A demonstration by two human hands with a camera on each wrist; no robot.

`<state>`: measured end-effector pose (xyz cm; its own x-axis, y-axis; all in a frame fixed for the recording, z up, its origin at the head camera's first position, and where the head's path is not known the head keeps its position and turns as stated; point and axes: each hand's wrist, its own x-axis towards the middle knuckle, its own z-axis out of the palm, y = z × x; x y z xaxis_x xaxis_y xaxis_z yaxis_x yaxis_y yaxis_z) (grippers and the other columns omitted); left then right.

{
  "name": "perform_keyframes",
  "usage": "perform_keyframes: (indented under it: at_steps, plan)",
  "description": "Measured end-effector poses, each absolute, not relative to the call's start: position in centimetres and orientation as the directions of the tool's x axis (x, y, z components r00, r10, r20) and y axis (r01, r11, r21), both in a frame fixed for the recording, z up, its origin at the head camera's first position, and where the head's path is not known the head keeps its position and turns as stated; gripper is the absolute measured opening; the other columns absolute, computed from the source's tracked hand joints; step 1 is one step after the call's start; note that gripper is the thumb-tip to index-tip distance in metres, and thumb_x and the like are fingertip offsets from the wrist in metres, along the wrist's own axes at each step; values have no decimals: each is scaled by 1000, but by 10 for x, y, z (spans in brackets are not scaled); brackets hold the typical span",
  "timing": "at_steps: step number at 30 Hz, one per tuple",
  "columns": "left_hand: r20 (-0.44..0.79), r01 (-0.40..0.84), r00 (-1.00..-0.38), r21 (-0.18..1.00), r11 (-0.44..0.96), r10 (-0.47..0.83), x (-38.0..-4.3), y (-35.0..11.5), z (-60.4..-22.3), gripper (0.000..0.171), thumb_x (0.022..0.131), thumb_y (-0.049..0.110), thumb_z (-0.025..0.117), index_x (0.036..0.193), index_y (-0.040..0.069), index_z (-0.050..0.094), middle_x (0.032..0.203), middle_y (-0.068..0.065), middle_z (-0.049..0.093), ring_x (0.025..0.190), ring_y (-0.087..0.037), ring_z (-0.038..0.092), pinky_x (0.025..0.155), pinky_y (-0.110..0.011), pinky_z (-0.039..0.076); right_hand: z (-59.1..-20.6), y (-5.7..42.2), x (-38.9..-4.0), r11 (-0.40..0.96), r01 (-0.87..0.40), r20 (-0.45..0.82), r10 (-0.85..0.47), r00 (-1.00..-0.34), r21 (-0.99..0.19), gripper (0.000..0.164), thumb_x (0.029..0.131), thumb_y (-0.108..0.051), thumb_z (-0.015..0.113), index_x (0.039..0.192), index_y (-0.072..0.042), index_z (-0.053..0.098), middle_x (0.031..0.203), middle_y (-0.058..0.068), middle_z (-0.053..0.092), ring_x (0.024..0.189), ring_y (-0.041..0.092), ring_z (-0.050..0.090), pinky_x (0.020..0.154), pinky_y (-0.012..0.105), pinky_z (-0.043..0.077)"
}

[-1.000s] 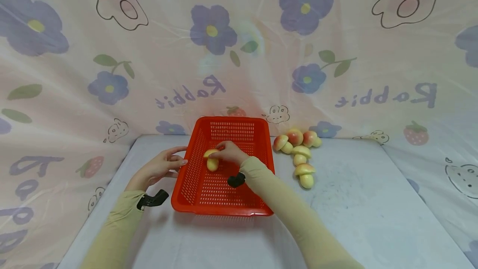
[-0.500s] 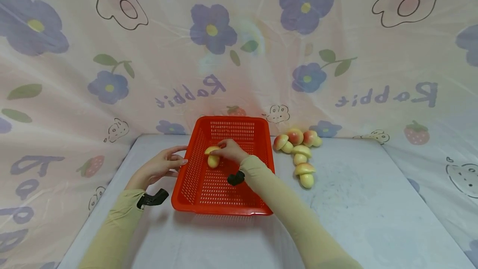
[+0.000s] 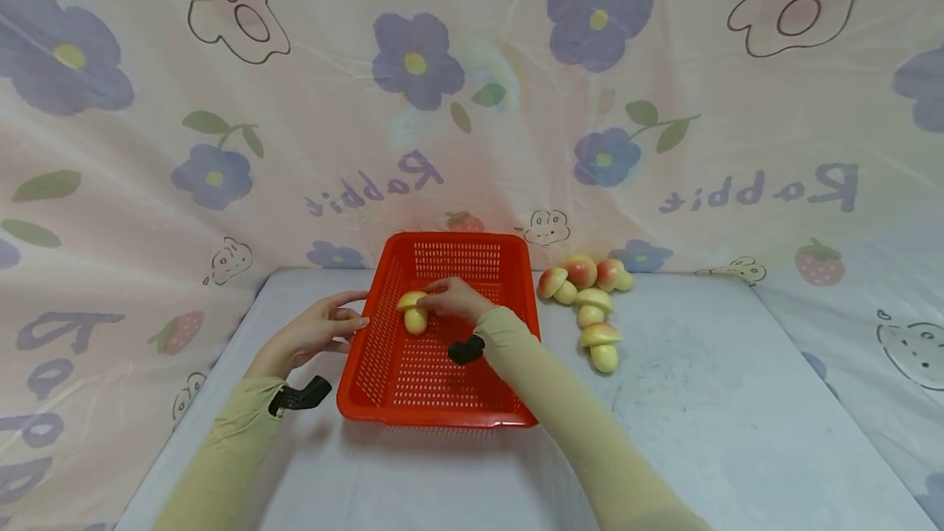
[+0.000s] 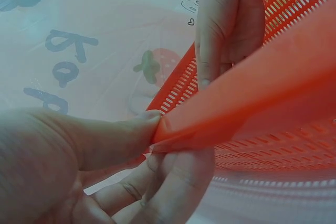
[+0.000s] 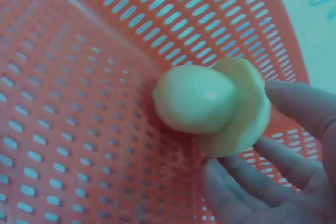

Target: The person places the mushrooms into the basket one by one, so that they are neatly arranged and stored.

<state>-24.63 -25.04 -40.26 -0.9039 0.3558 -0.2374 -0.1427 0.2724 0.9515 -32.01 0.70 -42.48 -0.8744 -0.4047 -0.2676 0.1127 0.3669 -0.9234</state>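
A red perforated plastic basket (image 3: 437,424) stands on the table in the head view. My left hand (image 3: 313,332) pinches its left rim, the thumb on top and the curled fingers beneath, as the left wrist view shows at the basket's rim (image 4: 252,95). Inside the basket, my right hand (image 3: 459,301) holds a yellow toy mushroom (image 3: 416,320) by its cap. In the right wrist view the mushroom's rounded stem (image 5: 194,99) points away from the fingers, close to the basket's side wall. Thumb and fingertips lie around the cap's edge (image 5: 247,106).
Several more toy mushrooms (image 3: 602,349) lie right of the basket, some with reddish caps (image 3: 581,270), in a bent row. A white cloth covers the table (image 3: 737,400). Behind it hangs a patterned curtain (image 3: 509,154).
My right hand has shifted the mushroom slightly within the basket, and its stem has turned a little. The left hand and basket stay in place.
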Motion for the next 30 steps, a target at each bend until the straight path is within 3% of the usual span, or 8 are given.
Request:
perform_keyframes:
  at_steps: [5,10,21,30]
  plan:
    - [-239,-142,-906,949,281,349,-246,-250,-403,67,95,15,60,150,6,23,98,-17,62,77,-24,66,71,-39,57,-419,13,-322,273,192,-296,-418,-859,-943,42,93,-19,65,127,2,54,118,13,59,114,34,55,98,43,43]
    - [-236,-141,-904,951,275,356,-245,-251,-403,67,95,14,60,150,6,23,100,-17,62,77,-24,66,71,-39,57,-409,23,-327,189,236,-295,-411,-862,-953,49,94,-18,63,136,2,47,129,15,53,120,36,50,99,42,43]
    - [-226,-132,-905,954,268,360,-243,-250,-402,68,95,15,60,151,6,21,100,-18,62,78,-25,66,72,-40,56,-368,57,-331,54,242,-237,-483,-843,-969,48,98,-12,56,141,3,40,143,22,40,126,39,44,105,50,34]
    - [-228,-129,-907,951,280,355,-243,-249,-402,69,95,17,60,151,6,21,102,-18,61,81,-26,66,72,-40,57,-338,97,-325,-83,230,-159,-499,-852,-970,47,100,-9,49,142,5,34,145,24,34,131,42,36,108,52,27]
